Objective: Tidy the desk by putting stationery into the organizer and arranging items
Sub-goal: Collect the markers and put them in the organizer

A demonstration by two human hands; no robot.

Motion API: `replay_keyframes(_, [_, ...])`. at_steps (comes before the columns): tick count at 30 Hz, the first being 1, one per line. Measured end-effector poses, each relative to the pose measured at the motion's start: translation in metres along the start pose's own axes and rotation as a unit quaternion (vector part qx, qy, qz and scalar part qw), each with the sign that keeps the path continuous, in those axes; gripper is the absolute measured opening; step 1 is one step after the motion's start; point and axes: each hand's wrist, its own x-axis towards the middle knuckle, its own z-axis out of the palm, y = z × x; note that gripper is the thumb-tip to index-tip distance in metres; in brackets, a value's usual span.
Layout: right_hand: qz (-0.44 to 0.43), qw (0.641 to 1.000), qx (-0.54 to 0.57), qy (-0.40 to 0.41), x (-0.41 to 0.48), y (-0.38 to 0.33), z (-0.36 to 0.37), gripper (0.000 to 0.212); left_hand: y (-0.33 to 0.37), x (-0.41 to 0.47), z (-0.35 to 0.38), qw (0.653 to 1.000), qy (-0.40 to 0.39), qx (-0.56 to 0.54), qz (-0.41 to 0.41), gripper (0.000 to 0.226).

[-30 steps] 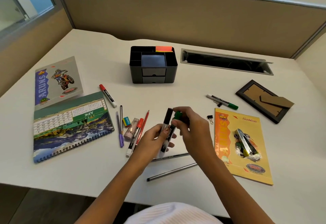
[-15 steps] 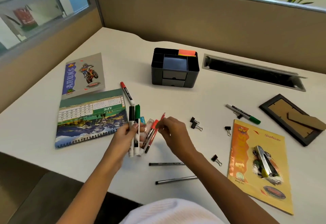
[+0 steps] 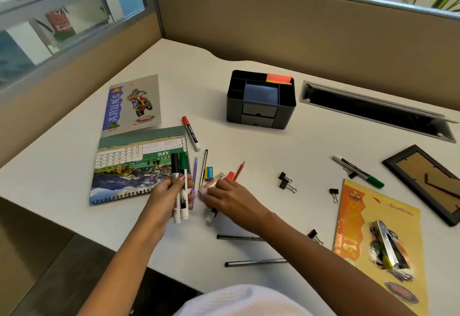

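stationery lies scattered over the bench [image 3: 249,49], while the black organizer [image 3: 260,100] stands well apart toward the back, its compartments almost bare. left hand [image 3: 169,191] is closed around two markers [image 3: 180,186], black-capped and green-capped, held upright. right hand [image 3: 229,197] rests curled over the red-capped marker [image 3: 216,198] and a clear case [image 3: 214,179]; whether it has gripped either i cannot tell. risk: adding a third marker to the left hand's bundle could loosen it and spill one, or the reaching fingers could nudge the red pencil [image 3: 239,171] and eraser [image 3: 209,173] away.
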Motion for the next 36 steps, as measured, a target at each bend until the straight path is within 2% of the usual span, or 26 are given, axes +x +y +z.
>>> replay_keyframes(4, [0.05, 0.998, 0.014, 0.038, -0.005, 0.01, -0.017, 0.021, -0.005, 0.005, 0.001, 0.999, -0.013, -0.001, -0.044, 0.024])
replay_keyframes(7, [0.082, 0.992, -0.006, 0.095, -0.005, 0.014, -0.034, 0.02, -0.007, 0.004, 0.007, 0.997, -0.032, -0.016, -0.073, 0.026])
replay_keyframes(9, [0.057, 0.99, -0.012, 0.127, -0.001, 0.012, -0.045, 0.018, -0.008, 0.002, 0.013, 0.993, -0.058, -0.044, -0.096, 0.027])
replay_keyframes(12, [-0.023, 0.987, -0.021, 0.155, 0.007, 0.006, -0.056, 0.017, -0.007, -0.001, 0.021, 0.98, -0.1, -0.104, -0.136, 0.031])
replay_keyframes(15, [-0.091, 0.985, -0.023, 0.146, 0.014, -0.003, -0.053, 0.017, -0.008, 0.003, 0.025, 0.97, -0.123, -0.123, -0.172, 0.04])
replay_keyframes(19, [-0.114, 0.986, -0.005, 0.119, 0.016, -0.009, -0.039, 0.021, -0.005, 0.011, 0.023, 0.952, -0.147, -0.167, -0.21, 0.053])
replay_keyframes(22, [-0.109, 0.986, 0.005, 0.125, 0.019, -0.008, -0.031, 0.019, -0.002, 0.013, 0.023, 0.955, -0.146, -0.155, -0.208, 0.04])
replay_keyframes(25, [-0.103, 0.978, 0.005, 0.179, 0.022, -0.003, -0.027, 0.012, -0.005, 0.017, 0.02, 0.97, -0.116, -0.131, -0.17, 0.028])
replay_keyframes(27, [-0.068, 0.973, 0.012, 0.22, 0.027, 0.004, -0.028, 0.01, -0.007, 0.023, 0.018, 0.978, -0.075, -0.132, -0.14, 0.023])
replay_keyframes(29, [-0.003, 0.974, 0.019, 0.225, 0.039, 0.016, -0.024, 0.012, -0.007, 0.028, 0.017, 0.985, -0.024, -0.125, -0.118, 0.018])
replay_keyframes(32, [0.147, 0.977, 0.019, 0.151, 0.069, 0.038, -0.007, 0.024, -0.009, 0.034, 0.015, 0.99, 0.022, -0.103, -0.095, 0.016])
replay_keyframes(34, [0.244, 0.967, 0.031, 0.074, 0.092, 0.053, 0.004, 0.026, -0.01, 0.039, 0.012, 0.991, 0.039, -0.085, -0.091, 0.018])
replay_keyframes(36, [0.303, 0.952, 0.034, -0.01, 0.112, 0.066, 0.013, 0.031, -0.008, 0.042, 0.009, 0.992, 0.052, -0.08, -0.088, 0.016])
